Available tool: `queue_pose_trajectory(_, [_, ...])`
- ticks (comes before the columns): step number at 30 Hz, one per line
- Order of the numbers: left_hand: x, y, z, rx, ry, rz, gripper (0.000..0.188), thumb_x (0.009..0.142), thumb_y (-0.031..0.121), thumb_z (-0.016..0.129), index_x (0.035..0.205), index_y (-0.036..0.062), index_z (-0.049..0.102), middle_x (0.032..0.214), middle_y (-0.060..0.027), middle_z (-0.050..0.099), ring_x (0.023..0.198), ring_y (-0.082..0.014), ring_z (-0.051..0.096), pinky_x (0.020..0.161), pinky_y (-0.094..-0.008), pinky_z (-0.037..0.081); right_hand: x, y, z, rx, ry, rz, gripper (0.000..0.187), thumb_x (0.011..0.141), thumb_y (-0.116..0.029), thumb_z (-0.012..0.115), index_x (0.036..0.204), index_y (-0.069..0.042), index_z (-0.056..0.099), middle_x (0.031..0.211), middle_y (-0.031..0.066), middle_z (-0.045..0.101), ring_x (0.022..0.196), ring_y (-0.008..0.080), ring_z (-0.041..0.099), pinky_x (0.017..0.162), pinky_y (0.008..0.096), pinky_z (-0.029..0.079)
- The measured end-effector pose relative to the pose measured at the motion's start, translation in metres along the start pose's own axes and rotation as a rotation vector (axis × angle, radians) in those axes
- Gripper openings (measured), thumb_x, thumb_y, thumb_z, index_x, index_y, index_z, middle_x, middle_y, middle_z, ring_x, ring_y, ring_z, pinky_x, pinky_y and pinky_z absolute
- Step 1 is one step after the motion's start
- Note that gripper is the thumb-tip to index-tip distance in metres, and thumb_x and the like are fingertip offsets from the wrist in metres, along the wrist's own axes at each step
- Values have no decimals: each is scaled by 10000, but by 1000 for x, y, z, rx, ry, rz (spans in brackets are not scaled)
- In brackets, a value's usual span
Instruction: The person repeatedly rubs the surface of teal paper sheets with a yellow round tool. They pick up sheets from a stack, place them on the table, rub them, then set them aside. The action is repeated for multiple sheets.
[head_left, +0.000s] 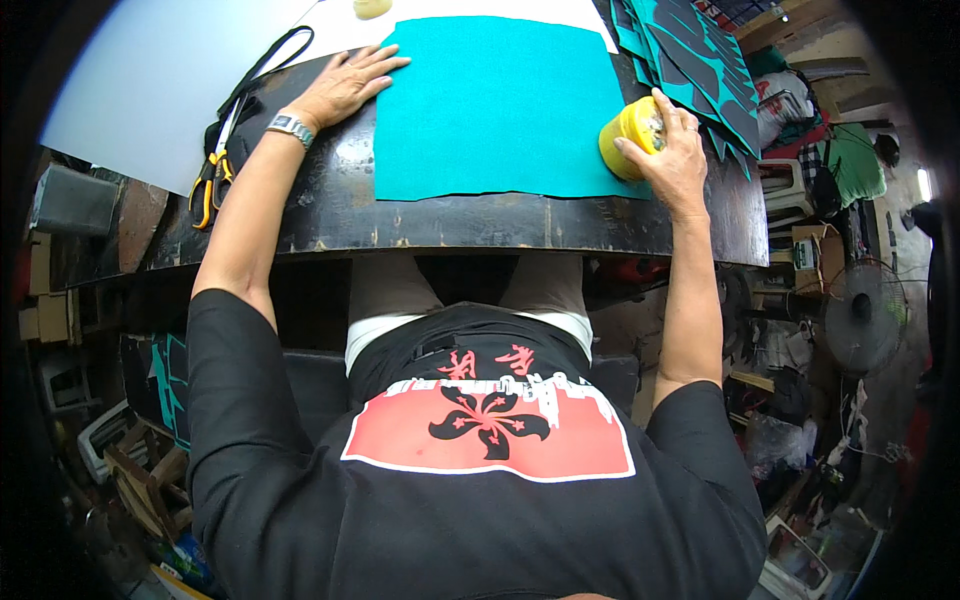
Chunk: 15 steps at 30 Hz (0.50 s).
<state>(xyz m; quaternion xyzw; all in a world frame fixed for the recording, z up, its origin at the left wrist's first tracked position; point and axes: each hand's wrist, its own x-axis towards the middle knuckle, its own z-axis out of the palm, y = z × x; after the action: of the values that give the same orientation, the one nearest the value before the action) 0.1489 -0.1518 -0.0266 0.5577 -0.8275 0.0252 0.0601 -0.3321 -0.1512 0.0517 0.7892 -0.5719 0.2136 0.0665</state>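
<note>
A teal sheet of fabric or felt lies flat on the dark table. My left hand rests with fingers stretched out at its upper left edge, the fingertips touching the sheet. At the sheet's right edge, my right hand is wrapped round a yellow tub, which is tilted; its top faces toward my palm and is partly hidden by my fingers. Left of my left forearm lie scissors with yellow and black handles.
Dark pieces with teal edges are stacked at the table's far right. A white sheet covers the left side, with a black strap near it. Another yellowish round object sits at the far edge. A fan stands at right.
</note>
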Motion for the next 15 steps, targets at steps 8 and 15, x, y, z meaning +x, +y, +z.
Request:
queue_pose_trajectory(8, [0,-6,21,-49,134,-2,467,1076,437,397,1513,301,486,1621,-28,386,1519,-254,287,1248,-501,178,25,-154,50,206,52,-348,856,686,-556,822,1435,-240,556,1337,205,563,1187,391,595,983,478,521])
queue_pose_trajectory(15, [2,-17,31,-126,216,0,456,1043,443,447,1479,335,523,1599,13,423,1491,-224,343,1223,-526,214,27,-251,47,332,-76,-491,838,673,-495,838,1418,-227,562,1311,235,550,1134,407,596,929,495,548])
